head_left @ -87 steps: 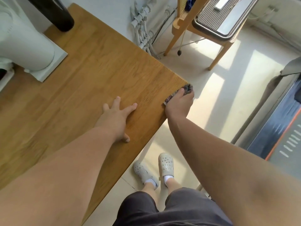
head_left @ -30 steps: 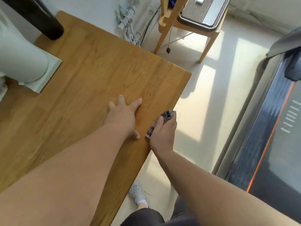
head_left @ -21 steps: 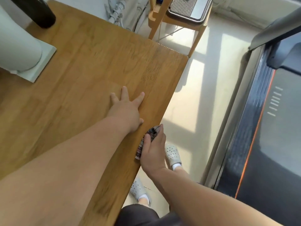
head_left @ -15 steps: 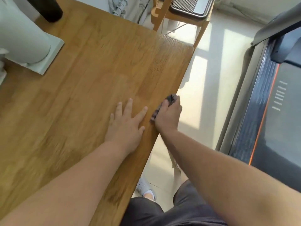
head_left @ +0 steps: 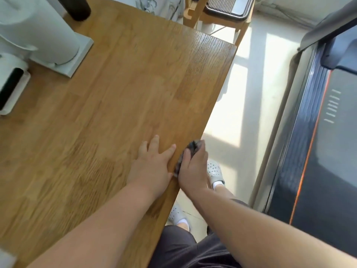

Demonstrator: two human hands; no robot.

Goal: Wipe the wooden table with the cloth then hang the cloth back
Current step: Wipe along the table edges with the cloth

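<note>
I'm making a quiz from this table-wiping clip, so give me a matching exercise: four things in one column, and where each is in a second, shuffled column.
Things:
1. left hand
2. cloth
3. white appliance
4. treadmill

Places:
A. on the floor, right of the table
B. at the table's right edge, under the right hand
C. flat on the tabletop
D. on the table's far left part

Pairs: 1-C, 2-B, 3-D, 4-A
</note>
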